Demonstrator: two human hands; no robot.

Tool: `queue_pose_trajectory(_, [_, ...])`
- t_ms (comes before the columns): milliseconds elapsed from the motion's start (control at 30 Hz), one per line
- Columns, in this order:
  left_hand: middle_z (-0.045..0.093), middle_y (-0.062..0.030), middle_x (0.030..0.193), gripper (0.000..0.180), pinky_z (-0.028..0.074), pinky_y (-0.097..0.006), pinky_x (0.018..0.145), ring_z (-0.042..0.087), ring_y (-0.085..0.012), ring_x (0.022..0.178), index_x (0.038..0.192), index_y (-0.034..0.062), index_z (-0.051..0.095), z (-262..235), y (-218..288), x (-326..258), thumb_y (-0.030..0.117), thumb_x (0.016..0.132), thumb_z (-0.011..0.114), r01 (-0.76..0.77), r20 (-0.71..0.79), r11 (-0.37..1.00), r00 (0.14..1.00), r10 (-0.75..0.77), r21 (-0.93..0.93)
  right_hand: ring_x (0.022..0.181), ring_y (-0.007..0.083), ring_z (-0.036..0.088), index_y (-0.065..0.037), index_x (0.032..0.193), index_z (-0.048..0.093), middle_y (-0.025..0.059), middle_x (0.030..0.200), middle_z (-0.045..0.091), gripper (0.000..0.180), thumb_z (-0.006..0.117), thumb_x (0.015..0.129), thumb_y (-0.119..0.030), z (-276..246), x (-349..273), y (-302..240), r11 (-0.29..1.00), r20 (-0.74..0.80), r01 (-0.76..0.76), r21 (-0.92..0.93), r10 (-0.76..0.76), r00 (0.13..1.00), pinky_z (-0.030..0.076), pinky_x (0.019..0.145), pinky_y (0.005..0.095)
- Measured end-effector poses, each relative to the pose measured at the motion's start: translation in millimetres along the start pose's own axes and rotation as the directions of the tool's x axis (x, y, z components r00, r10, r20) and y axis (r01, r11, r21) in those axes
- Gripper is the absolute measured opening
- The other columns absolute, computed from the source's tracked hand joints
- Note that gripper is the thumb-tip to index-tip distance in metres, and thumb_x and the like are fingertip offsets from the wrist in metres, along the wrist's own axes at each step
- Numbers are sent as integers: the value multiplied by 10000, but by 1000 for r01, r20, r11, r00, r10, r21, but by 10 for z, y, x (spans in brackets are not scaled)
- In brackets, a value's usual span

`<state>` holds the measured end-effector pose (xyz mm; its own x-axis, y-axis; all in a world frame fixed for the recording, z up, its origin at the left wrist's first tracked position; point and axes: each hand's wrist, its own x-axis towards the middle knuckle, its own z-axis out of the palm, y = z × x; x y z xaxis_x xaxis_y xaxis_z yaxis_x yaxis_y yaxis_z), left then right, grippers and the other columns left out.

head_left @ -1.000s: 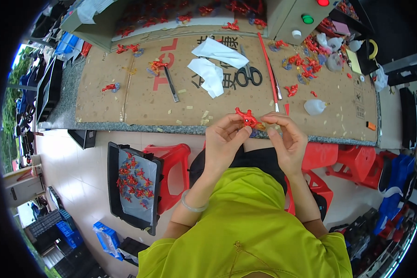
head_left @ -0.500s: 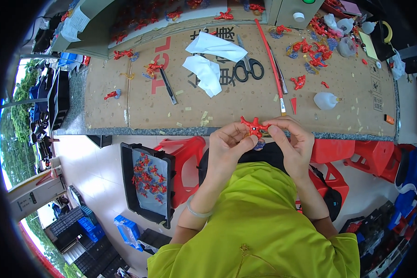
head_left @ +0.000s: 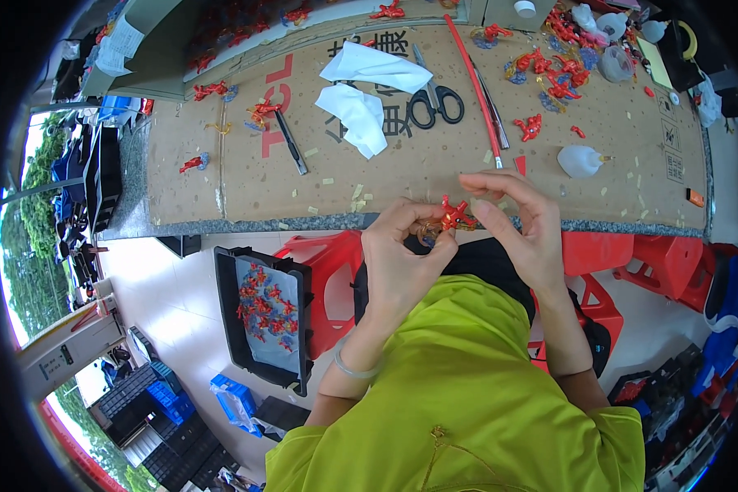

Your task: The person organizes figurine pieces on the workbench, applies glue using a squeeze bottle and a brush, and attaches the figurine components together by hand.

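- Red plastic is what both hands are busy with: a small red part (head_left: 453,215) with several prongs, held in the air just off the near edge of the worktop (head_left: 189,184), close to the person's chest where the eyes can follow fine work.
- Left hand (head_left: 402,250) is curled, its thumb and forefinger pinched toward the part's left side; something thin and yellowish seems to hang from that pinch, too small to tell what.
- Right hand (head_left: 523,225) grips the part from the right, forefinger arched over the top and thumb beneath, apparently steadying it against the left hand's pull.
- Cardboard sheeting covers the worktop, likely to protect the stone slab under it.
- Black-handled scissors (head_left: 431,97), a long red rod (head_left: 472,82) and two white paper sheets (head_left: 361,90) lie mid-worktop, within easy reach.
- More red parts (head_left: 553,70) are heaped near the far right corner; a small white squeeze bottle (head_left: 580,161) lies on its side close to the right hand.
- A dark pen-like tool (head_left: 290,143) rests left of the paper.
- Beside the person's left knee, a black tray (head_left: 225,316) on a red stool (head_left: 332,271) carries many red parts, placed low and close for dropping or picking.
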<state>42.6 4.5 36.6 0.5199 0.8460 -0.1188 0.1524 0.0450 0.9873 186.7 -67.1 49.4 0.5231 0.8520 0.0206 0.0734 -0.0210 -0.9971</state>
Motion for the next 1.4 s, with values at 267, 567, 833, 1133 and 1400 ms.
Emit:
queue_pose_trajectory(267, [584,-80,702,164,443,-263,511,536,-152,523,805,6,649,-12,196,-37,19,644,671,-95,56,906,995,79,412,783,108,580,21,872,669,72,864,620,128,646,791,-75,-3,118,95,981,264,-140,-137,172,949,447,727,246])
queue_pose_trajectory(567, [568,-78,702,173,449,-256,521,554,-155,543,818,5,641,-77,214,-70,9,647,670,-126,39,898,992,121,423,659,50,490,9,866,688,17,761,632,156,655,807,-131,108,61,183,952,219,-262,161,224,950,359,591,209])
queue_pose_trajectory(833, [590,-89,823,276,466,-270,620,581,-171,684,930,7,602,-139,117,-39,7,667,685,-163,52,919,987,155,358,704,79,524,11,896,682,43,835,626,133,643,816,-89,128,36,56,995,202,-78,54,66,977,414,655,224])
queue_pose_trajectory(1133, [597,-168,1001,506,510,-328,785,620,-284,908,1300,-43,334,-339,-14,20,162,899,563,544,485,498,836,-256,-675,907,159,570,18,921,673,102,940,605,124,635,810,-25,81,42,115,965,195,50,259,-103,975,453,794,280])
queue_pose_trajectory(1400, [609,-122,984,472,491,-267,780,610,-170,911,1271,-22,349,-286,-30,-3,-37,842,547,257,211,822,962,-170,-508,890,122,559,14,953,662,76,913,600,147,626,827,-52,197,14,57,969,101,-48,241,24,995,449,791,255])
